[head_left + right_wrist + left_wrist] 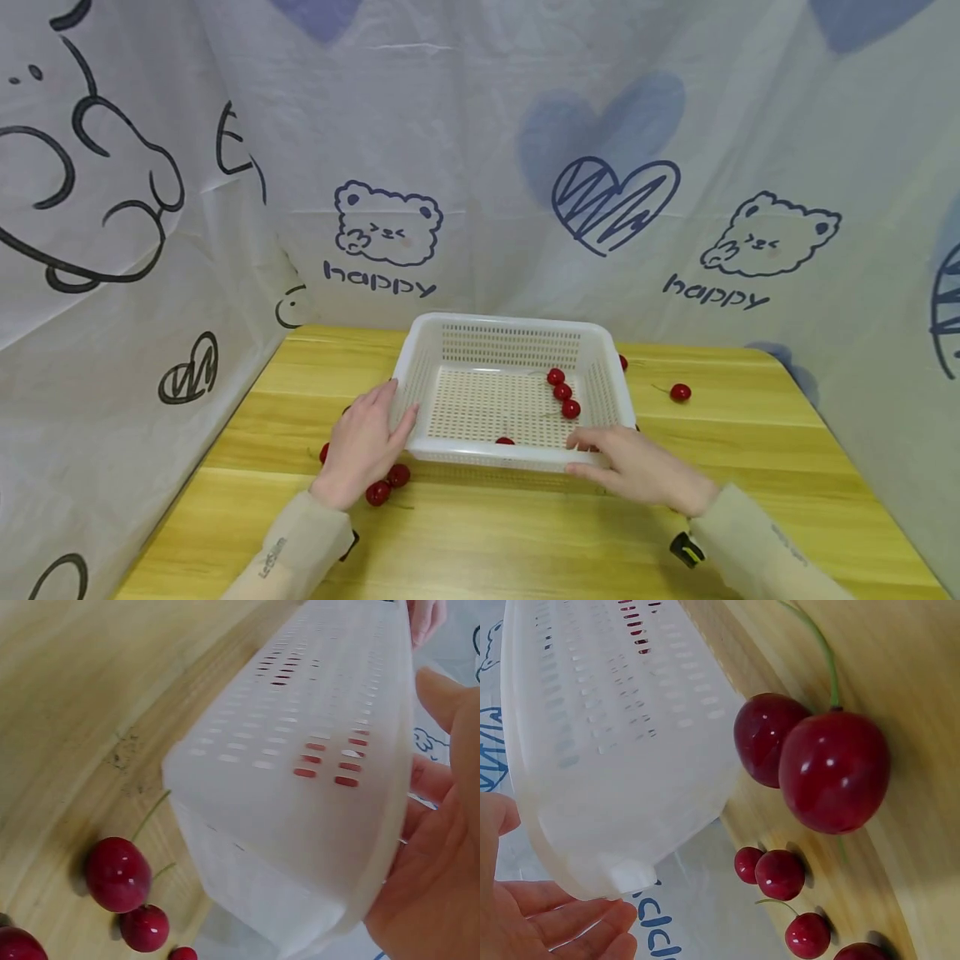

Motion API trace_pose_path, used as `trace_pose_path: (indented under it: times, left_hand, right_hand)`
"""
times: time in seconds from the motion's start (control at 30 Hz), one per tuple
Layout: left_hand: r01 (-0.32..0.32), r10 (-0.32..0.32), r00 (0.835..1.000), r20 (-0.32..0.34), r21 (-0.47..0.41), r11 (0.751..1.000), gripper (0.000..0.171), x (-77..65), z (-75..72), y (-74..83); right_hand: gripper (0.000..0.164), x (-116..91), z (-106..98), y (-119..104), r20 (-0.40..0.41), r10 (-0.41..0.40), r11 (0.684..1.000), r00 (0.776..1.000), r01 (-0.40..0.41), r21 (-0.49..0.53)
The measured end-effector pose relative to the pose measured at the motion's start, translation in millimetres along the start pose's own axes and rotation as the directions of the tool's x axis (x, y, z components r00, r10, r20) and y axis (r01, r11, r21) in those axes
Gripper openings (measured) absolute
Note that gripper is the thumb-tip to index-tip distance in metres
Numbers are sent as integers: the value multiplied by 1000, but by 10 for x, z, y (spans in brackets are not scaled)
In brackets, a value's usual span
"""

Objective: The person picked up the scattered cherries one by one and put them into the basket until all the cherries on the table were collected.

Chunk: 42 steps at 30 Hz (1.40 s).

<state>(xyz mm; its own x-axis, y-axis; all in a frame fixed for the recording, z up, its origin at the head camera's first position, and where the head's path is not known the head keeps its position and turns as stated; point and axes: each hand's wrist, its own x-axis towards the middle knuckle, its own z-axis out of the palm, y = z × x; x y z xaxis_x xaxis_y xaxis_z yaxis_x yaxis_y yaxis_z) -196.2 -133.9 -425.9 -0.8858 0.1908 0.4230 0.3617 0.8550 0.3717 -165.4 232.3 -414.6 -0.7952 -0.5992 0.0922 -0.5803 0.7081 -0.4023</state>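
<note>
A white perforated plastic basket stands on the wooden table, with several red cherries inside near its right wall. My left hand holds the basket's left front corner, thumb over the rim and fingers outside. Near its wrist lie two more cherries, which the left wrist view shows as larger cherries beside the basket wall. At the right front corner my right hand reaches over the rim, its bent fingers inside. Red shows under these fingers and through the wall slots; whether they touch a cherry is hidden.
Outside the basket, a cherry lies at the right rear of the yellow wooden table. In the right wrist view, stemmed cherries lie beside the basket. A printed white curtain hangs behind the table and along both sides.
</note>
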Motion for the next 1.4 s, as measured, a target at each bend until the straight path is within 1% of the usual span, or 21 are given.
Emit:
trace_pose_path:
  times: [0.27, 0.43, 0.57, 0.67, 0.77, 0.83, 0.93, 1.03, 1.1, 1.17, 1.3, 1.4]
  left_hand:
    - [-26, 26, 999, -34, -6, 1000, 57, -7, 30, -7]
    - [-48, 48, 999, -19, -29, 998, 53, -16, -4, -10]
    - [-74, 73, 997, -7, -47, 996, 48, -38, -44, -45]
    - [-96, 96, 995, -18, -33, 995, 45, -55, -57, -88]
    - [-101, 101, 994, -30, -5, 995, 44, -67, -74, -142]
    - [-84, 84, 996, -24, 7, 996, 43, -82, -94, -186]
    - [-39, 39, 999, -4, 31, 999, 41, -114, -128, -277]
    - [28, -30, 999, 40, 59, 998, 41, -162, -159, -375]
    - [65, -72, 994, 80, 86, 994, 42, -199, -172, -434]
    - [96, -110, 985, 132, 106, 990, 43, -241, -187, -484]
    - [132, -161, 958, 236, 134, 982, 45, -310, -195, -552]
    - [149, -187, 939, 290, 148, 978, 46, -340, -183, -573]
  right_hand:
    - [29, -35, 41, 43, -50, -12, 999, 999, 10, -52]
    - [26, -70, 54, 96, -93, -29, 995, 995, 20, -101]
    - [25, -94, 37, 121, -90, -29, 994, 995, 19, -103]
    - [26, -107, 23, 129, -80, -27, 994, 996, 18, -103]
    - [26, -108, 20, 131, -78, -41, 992, 996, 31, -123]
    - [26, -105, 26, 136, -79, -51, 990, 996, 40, -136]
    - [26, -106, 37, 138, -80, -63, 987, 995, 50, -150]
    - [27, -112, 45, 137, -83, -66, 986, 994, 52, -160]
    - [27, -119, 48, 136, -86, -70, 984, 994, 55, -169]
    - [27, -125, 50, 136, -81, -67, 984, 994, 52, -173]
    - [27, -138, 54, 139, -70, -60, 983, 996, 47, -176]
    - [28, -145, 57, 145, -72, -57, 983, 996, 44, -179]
